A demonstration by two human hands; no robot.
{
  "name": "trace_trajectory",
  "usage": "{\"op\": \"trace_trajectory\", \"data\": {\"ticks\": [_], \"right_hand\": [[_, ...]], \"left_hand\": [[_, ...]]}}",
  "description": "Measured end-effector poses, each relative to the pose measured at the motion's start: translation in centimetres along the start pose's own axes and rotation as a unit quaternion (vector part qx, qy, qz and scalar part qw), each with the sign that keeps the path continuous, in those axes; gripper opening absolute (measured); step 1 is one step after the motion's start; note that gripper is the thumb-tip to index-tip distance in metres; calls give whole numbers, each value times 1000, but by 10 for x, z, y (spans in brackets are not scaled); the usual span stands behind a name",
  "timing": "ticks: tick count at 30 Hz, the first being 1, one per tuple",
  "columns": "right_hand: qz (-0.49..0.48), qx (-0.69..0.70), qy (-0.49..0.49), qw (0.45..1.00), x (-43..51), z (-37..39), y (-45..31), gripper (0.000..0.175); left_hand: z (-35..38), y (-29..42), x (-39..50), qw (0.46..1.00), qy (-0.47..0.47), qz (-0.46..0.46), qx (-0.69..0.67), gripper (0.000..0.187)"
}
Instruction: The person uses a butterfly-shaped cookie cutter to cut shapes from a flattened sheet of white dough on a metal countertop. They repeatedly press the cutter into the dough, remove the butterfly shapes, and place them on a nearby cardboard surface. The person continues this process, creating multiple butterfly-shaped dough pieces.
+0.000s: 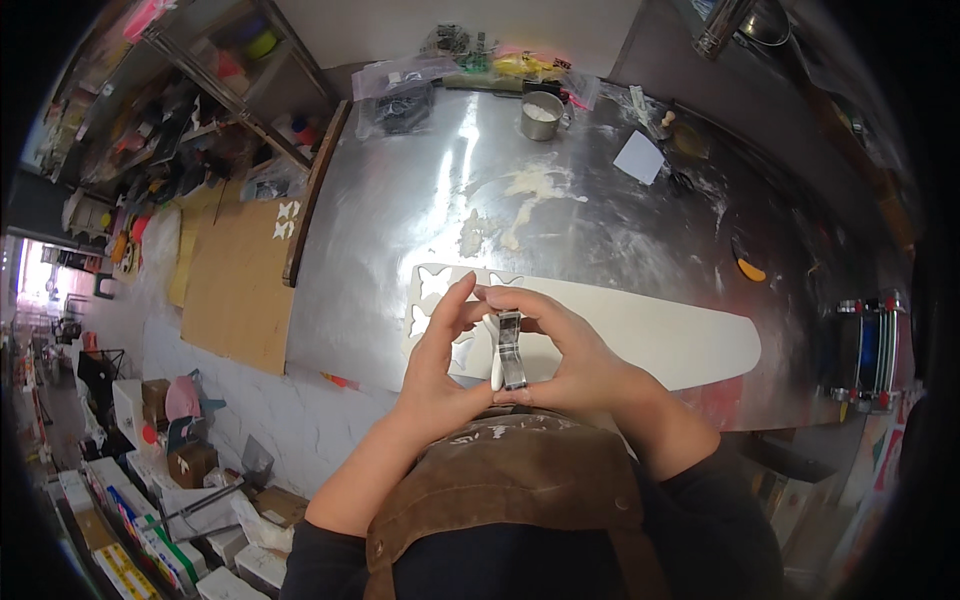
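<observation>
Held upright between my hands, just above the near edge of the table, is a metal cutter (511,351). My right hand (559,341) grips it at top and bottom. A white cut-out piece (495,352) shows at the cutter's left side, and the fingers of my left hand (450,349) are at that piece. Under both hands lies a long, flat white rolled-out sheet (645,326) with a rounded right end. Butterfly-shaped holes (434,283) pierce its left end, some partly hidden by my left hand.
A brown board (232,285) with small white butterfly pieces (286,219) lies left of the metal table (360,202), beyond a wooden strip (319,195). Farther back stand a metal cup (541,116) of white powder and plastic bags (397,82). An orange-handled tool (751,270) lies right.
</observation>
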State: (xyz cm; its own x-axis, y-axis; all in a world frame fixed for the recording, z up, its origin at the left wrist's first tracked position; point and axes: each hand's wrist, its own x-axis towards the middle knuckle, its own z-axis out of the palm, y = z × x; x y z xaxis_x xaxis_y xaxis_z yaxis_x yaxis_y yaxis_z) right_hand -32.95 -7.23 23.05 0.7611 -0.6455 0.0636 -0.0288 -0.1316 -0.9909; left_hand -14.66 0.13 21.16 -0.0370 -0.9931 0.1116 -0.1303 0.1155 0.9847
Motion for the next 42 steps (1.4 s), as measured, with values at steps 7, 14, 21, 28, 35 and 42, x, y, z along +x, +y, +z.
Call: {"op": "trace_trajectory", "data": {"ticks": [7, 14, 21, 28, 35, 42], "right_hand": [[-131, -267, 103, 949, 33, 39, -8, 76], [-152, -349, 131, 915, 61, 87, -5, 70], [-138, -406, 234, 872, 75, 123, -7, 61], [-123, -378, 241, 885, 81, 144, -7, 66], [-85, -433, 239, 865, 81, 157, 7, 72], [-7, -148, 436, 888, 65, 161, 37, 80]], "left_hand": [[-61, -8, 4, 980, -7, -14, -200, 64], [-93, -21, 3, 967, -57, -139, -206, 27], [-122, -27, 1, 963, -56, -115, -236, 30], [-149, -36, 1, 939, -114, -173, -276, 27], [-151, -46, 1, 934, -78, -232, -260, 25], [-195, -130, 28, 904, -7, -319, -285, 28]]}}
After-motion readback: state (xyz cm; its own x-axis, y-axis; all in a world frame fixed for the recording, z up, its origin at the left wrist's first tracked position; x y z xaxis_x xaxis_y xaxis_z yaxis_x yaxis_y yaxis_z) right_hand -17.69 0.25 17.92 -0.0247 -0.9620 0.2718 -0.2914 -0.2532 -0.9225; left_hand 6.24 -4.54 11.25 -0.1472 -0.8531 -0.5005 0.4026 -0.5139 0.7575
